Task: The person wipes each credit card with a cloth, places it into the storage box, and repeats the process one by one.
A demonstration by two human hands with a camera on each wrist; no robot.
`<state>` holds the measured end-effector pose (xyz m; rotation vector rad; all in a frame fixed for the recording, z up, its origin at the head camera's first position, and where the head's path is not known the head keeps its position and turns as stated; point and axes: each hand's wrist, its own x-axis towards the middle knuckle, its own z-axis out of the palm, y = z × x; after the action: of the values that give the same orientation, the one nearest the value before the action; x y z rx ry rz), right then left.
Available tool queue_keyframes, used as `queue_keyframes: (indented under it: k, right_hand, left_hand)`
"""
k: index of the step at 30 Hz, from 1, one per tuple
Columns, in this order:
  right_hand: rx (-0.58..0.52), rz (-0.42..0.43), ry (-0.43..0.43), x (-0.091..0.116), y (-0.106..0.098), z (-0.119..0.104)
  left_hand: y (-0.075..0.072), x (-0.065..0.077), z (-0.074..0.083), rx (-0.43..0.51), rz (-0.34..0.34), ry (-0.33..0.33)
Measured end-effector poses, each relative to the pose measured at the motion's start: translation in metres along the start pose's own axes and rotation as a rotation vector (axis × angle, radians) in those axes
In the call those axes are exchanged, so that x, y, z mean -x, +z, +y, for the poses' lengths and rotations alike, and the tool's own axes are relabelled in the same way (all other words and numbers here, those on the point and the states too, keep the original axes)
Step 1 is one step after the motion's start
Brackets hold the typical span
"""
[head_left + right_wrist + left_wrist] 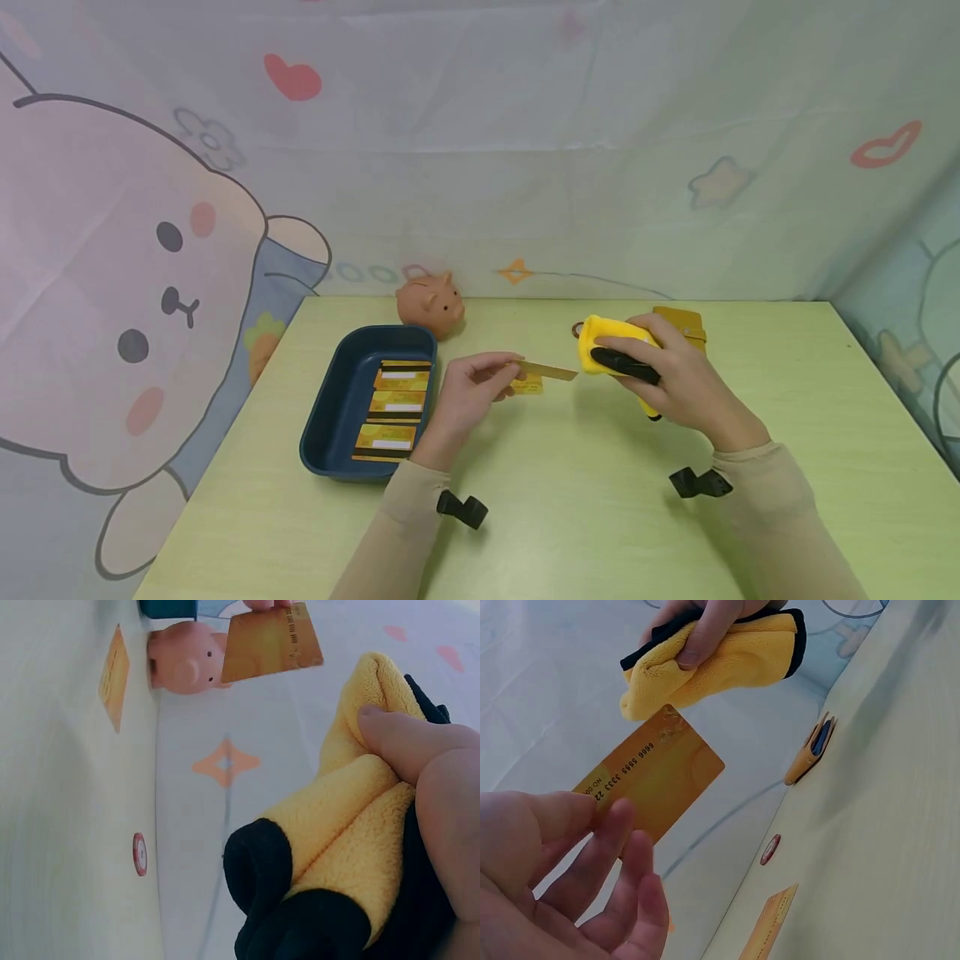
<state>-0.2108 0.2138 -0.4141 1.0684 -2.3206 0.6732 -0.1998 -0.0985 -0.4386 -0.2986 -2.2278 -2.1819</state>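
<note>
Between thumb and fingers, my left hand (474,390) pinches a gold bank card (664,772) by one end, held above the table. My right hand (671,375) grips a folded yellow cloth (352,825) with black edging, bunched under the thumb. The cloth is close to the card's free end in the head view. Below the held card, a second gold card (529,384) lies on the table, partly hidden by the left hand and held card in the head view.
A dark blue tray (318,433) at the left holds several gold cards. Behind it sits a pink piggy bank (429,305). Past the right hand lie a mustard wallet (684,323) and a small round red-and-white disc (140,854). A patterned cloth backdrop (480,167) borders the table's back edge.
</note>
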Motion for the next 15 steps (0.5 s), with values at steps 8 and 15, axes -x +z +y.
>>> queue_keyframes:
  k: [8,15]
  right_hand:
    - [-0.003,-0.007,-0.004,0.0001,-0.0007,-0.0015]
    - [0.008,-0.001,-0.025,-0.003,0.005,-0.0057]
  left_hand:
    - [0.0,0.0005,0.0017,0.08,-0.038,-0.072]
    - [-0.0002,0.0003,-0.0021,0.131,-0.056,-0.075]
